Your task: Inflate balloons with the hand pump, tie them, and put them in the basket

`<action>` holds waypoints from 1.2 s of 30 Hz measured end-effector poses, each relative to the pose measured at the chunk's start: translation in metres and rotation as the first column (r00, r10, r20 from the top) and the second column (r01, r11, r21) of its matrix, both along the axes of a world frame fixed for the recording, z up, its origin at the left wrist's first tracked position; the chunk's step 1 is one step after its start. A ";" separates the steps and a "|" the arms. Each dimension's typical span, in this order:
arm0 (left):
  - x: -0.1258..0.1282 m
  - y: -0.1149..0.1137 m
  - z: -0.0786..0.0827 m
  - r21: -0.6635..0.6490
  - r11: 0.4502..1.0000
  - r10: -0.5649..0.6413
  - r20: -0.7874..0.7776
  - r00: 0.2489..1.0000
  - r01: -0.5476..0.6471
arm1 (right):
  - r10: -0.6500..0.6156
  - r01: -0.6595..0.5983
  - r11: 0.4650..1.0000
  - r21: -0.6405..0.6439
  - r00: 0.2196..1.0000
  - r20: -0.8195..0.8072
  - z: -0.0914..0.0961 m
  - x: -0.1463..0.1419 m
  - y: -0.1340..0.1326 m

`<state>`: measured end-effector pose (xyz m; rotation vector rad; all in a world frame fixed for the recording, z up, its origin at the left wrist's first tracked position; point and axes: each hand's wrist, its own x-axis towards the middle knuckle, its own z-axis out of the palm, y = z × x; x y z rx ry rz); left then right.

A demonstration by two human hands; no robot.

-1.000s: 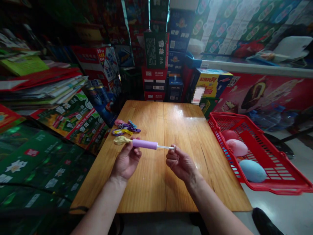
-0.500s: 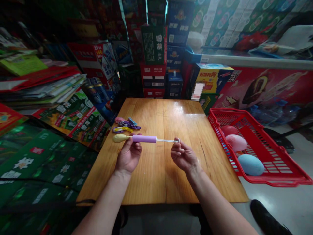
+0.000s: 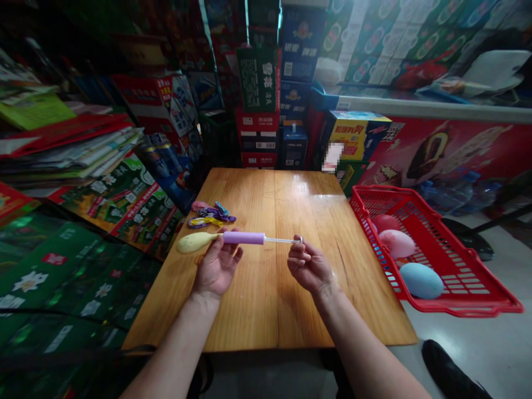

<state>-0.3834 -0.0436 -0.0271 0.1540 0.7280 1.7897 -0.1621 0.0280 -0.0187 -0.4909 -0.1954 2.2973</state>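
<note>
My left hand [image 3: 216, 265] is closed around the end of a lilac hand pump [image 3: 244, 238], where a yellow balloon [image 3: 193, 242] is fitted on the nozzle and partly swollen. My right hand [image 3: 306, 265] pinches the ring at the end of the pump's thin metal rod [image 3: 282, 240], which is pulled out a short way. Both hands hover over a wooden table [image 3: 270, 299]. A small pile of limp balloons [image 3: 210, 214] in pink, purple, blue and yellow lies on the table just beyond my left hand.
A red plastic basket [image 3: 465, 302] at the table's right edge holds inflated pink [image 3: 397, 243] and blue [image 3: 420, 280] balloons. Stacked cartons and printed boxes crowd the left side and the back. A dark shoe [image 3: 451, 371] shows on the floor at lower right.
The yellow balloon has grown from limp to a longer, fuller shape. The pump rod was pulled out further, then came slightly back in. The view shifted a little.
</note>
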 end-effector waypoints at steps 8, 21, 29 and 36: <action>0.023 -0.005 -0.007 -0.016 0.988 -0.156 0.036 0.987 0.156 | 0.087 -0.100 0.980 -0.174 0.993 -0.083 -0.006 -0.010 -0.016; 0.019 -0.002 -0.014 -0.041 0.994 -0.095 0.044 0.995 0.097 | 0.042 -0.063 0.984 -0.166 0.991 -0.130 -0.017 -0.017 -0.014; -0.002 0.003 -0.001 -0.009 0.997 0.074 0.032 0.997 -0.074 | -0.005 -0.013 0.992 -0.122 0.989 -0.145 -0.002 -0.002 0.002; 0.021 -0.004 -0.009 -0.039 0.995 -0.090 0.082 0.993 0.093 | 0.096 -0.112 0.983 -0.147 0.989 -0.112 -0.014 -0.016 -0.015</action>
